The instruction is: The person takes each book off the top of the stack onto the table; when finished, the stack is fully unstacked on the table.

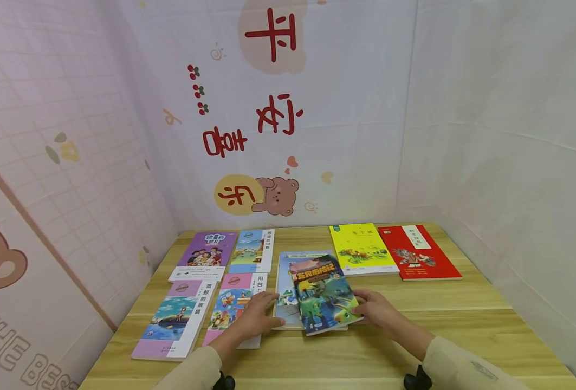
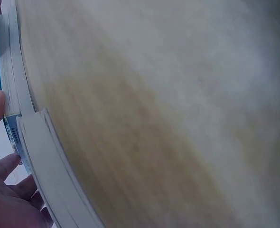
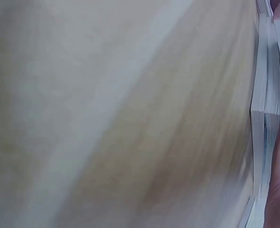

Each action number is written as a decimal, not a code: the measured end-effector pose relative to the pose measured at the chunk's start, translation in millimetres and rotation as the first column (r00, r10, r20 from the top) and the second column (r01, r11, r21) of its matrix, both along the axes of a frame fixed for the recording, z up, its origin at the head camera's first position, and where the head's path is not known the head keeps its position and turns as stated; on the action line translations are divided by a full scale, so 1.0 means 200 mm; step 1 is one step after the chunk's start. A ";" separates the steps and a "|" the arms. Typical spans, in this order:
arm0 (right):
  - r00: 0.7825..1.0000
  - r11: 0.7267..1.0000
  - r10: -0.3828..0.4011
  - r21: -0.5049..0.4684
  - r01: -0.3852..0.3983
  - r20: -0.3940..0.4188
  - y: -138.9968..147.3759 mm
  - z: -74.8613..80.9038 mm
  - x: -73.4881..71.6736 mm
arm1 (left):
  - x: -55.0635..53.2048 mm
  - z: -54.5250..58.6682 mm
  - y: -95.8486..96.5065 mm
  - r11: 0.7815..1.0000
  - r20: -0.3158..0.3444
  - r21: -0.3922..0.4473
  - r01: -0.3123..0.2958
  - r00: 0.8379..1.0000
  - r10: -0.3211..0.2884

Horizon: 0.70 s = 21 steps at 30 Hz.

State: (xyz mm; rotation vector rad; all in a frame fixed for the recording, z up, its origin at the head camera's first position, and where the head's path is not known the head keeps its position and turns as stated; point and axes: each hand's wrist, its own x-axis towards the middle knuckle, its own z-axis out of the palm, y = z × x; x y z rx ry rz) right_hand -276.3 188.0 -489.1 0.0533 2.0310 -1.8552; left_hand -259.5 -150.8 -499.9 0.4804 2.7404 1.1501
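Observation:
A dark comic book (image 1: 324, 295) with a green and blue cover lies askew over a light blue book (image 1: 286, 273) at the table's middle. My right hand (image 1: 379, 310) grips the comic book by its right edge. At the light blue book's left edge, my left hand (image 1: 256, 318) touches with relaxed fingers. Thick page blocks (image 3: 259, 95) of stacked books show in the right wrist view, with the right hand (image 3: 278, 190) beside them. The left wrist view has the left hand (image 2: 9, 199) close to the book edges.
Left of the stack lie a purple book (image 1: 208, 249), a blue book (image 1: 250, 250), a lilac book (image 1: 174, 319) and a pink book (image 1: 231, 300). A yellow book (image 1: 363, 249) and a red book (image 1: 421, 260) lie at the back right. Printed cloth walls (image 1: 346, 108) enclose the wooden table (image 1: 444, 330).

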 end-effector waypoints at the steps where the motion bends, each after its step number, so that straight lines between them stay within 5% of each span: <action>1: 1.000 1.000 0.008 -0.008 -0.008 -0.001 0.01 0.00 0.01 | 0.00 0.00 0.00 1.000 -0.005 -0.003 0.004 1.000 -0.004; 10: 1.000 0.997 0.019 -0.074 -0.020 -0.009 0.05 0.01 0.06 | 0.00 0.01 0.00 1.000 0.012 -0.001 -0.003 1.000 0.003; 21: 0.997 0.994 -0.078 -0.072 0.078 0.012 0.13 0.03 0.12 | 0.01 0.02 0.01 1.000 -0.005 -0.008 -0.005 1.000 0.005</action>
